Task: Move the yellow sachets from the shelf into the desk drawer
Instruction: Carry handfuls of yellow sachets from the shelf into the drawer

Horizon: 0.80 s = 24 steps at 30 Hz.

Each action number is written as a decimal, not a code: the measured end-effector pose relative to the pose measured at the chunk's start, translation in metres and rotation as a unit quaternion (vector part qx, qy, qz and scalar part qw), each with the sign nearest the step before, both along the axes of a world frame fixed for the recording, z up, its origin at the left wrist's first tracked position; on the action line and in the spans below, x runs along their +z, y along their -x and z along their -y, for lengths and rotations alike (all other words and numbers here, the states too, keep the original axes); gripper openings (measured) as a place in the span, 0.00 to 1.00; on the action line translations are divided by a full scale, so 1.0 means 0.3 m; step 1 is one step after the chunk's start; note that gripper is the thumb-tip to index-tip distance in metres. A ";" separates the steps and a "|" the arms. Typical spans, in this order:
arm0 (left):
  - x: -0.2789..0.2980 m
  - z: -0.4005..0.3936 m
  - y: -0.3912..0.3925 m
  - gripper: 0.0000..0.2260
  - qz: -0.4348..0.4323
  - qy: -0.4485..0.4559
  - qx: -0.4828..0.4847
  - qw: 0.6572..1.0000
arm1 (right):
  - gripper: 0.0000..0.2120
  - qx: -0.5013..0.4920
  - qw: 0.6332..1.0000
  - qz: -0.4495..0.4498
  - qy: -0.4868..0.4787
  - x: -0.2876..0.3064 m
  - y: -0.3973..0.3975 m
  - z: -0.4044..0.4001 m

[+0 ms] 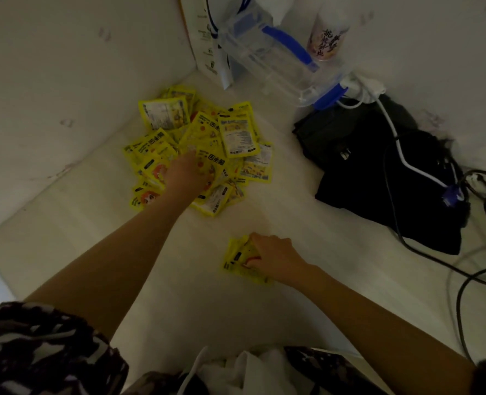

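Head view: left hand (186,173) flat on sachet pile (201,146); right hand (273,256) pinching small sachet stack (240,260).

I'm seeing the yellow sachets (207,143) lying flat in a loose, overlapping pile on the white shelf (278,201), printed faces and backs mixed. Nearer me than that pile, a small stack of sachets (240,259) is lying apart.

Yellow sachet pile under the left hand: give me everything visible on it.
The sachet pile is a loose heap of flat, glossy yellow packets, overlapping at mixed angles, some showing black characters and cartoon print, others pale label backs. It lies on the white shelf surface near the back left corner. The left hand rests on its near side. A smaller bunch sits apart under the right hand.
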<state>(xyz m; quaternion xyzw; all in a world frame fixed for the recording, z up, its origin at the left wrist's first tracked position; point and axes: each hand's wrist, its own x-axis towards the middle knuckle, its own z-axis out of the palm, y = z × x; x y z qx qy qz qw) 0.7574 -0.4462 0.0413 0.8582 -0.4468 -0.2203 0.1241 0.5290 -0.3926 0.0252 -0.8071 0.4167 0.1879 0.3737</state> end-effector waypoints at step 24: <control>-0.005 -0.647 0.202 0.07 -0.416 0.083 0.303 0.853 | 0.20 -0.460 0.873 0.158 -0.022 0.036 0.168 -0.220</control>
